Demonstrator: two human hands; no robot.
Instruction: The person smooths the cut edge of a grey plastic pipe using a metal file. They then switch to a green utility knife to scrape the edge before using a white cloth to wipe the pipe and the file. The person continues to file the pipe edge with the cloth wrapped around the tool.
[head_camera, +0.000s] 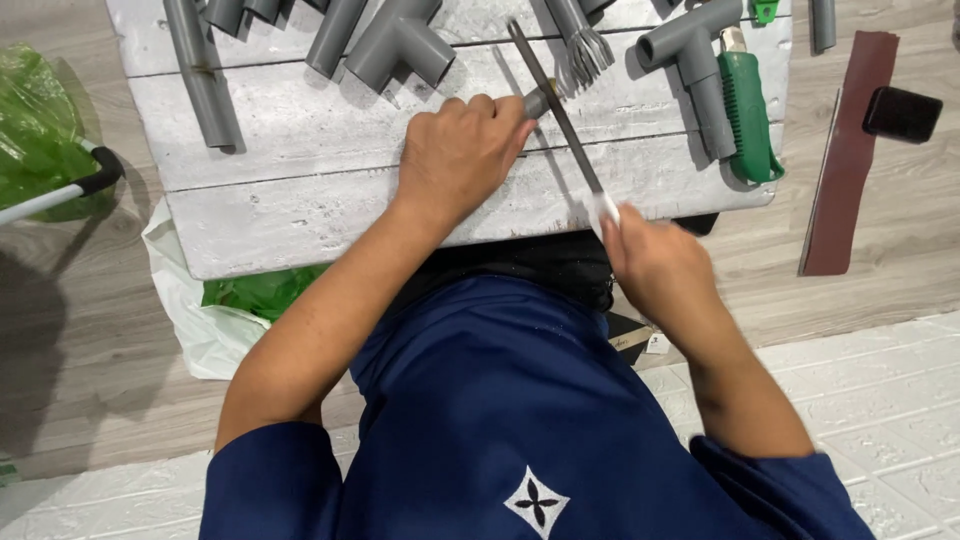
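Head view, looking straight down past my dark blue shirt (500, 400) at a desk (300, 200) of rough, white-painted planks with worn grain and gaps between the boards. My left hand (462, 150) is curled shut over a short grey plastic pipe piece (538, 100), only its end poking out past my fingertips, pressed down near the middle of the desk. My right hand (650, 265) is closed around the pale handle of a long, thin, flat metal file (560, 120), just off the near edge of the desk; the hand is blurred. The file's dark blade runs diagonally from that hand up across the desk and lies over the pipe piece right beside my left fingertips. Along the far edge lie smooth grey pipe parts: a T-shaped fitting (398, 45), a straight length (200, 75) toward the far left corner, another tee (690, 60) toward the right. A green-handled cutter (748, 115) rests near the right edge. On the wooden floor to the right lies a strip of reddish-brown sandpaper (850, 150).
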